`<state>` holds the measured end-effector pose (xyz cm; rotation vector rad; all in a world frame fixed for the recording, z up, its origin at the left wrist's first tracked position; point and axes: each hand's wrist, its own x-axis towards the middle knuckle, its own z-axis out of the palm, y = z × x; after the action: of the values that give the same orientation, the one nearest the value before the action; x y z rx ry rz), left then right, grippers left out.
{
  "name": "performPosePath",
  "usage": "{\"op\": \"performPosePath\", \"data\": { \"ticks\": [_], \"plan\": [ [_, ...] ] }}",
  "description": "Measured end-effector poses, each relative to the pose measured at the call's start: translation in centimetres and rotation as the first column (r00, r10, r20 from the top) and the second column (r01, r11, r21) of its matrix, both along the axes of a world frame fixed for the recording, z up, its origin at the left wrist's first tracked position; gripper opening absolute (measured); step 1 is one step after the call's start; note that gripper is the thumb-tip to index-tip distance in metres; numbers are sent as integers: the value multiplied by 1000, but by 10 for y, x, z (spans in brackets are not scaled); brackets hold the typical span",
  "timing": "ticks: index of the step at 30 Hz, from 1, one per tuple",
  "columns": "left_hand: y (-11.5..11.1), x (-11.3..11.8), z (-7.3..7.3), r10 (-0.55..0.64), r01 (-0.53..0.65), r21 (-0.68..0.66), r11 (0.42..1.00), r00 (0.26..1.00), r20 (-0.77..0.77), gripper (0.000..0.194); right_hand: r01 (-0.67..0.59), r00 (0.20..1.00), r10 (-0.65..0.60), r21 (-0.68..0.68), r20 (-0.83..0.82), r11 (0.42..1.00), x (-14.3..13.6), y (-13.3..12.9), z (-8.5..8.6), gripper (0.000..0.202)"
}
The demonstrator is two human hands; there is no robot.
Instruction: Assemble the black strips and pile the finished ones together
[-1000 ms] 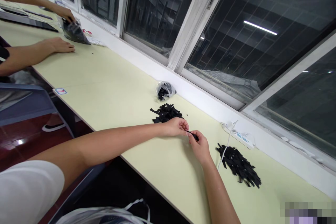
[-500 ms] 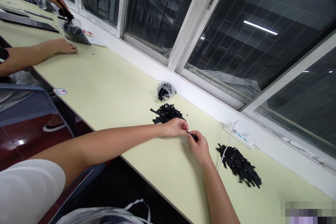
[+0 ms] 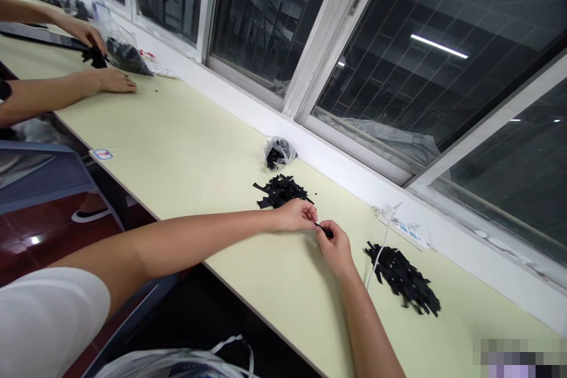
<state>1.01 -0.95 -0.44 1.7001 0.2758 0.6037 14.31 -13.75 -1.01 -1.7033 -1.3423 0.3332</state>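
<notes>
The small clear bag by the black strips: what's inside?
Black pieces, probably strips, show inside the clear plastic bag. Whatever lies behind them is covered, so I can't see that.

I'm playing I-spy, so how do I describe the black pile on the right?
Find the pale table below the windows. Right of the person's right hand lies a heap of black strips. Unlike the other heap, beside the left hand, it has a white cord crossing its end.
</notes>
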Motion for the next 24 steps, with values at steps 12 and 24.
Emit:
{"op": "performPosePath", "data": {
  "ticks": [12, 24],
  "plan": [
    [-1, 2, -2, 33, -34, 50, 998, 999, 28, 20, 1, 1000, -1, -2, -6, 1000, 3, 3, -5, 25],
    [5, 8, -9, -6, 6, -4, 1000, 997, 81, 26, 20, 996, -20, -7, -89, 1000, 14, 4, 2, 35]
  ]
}}
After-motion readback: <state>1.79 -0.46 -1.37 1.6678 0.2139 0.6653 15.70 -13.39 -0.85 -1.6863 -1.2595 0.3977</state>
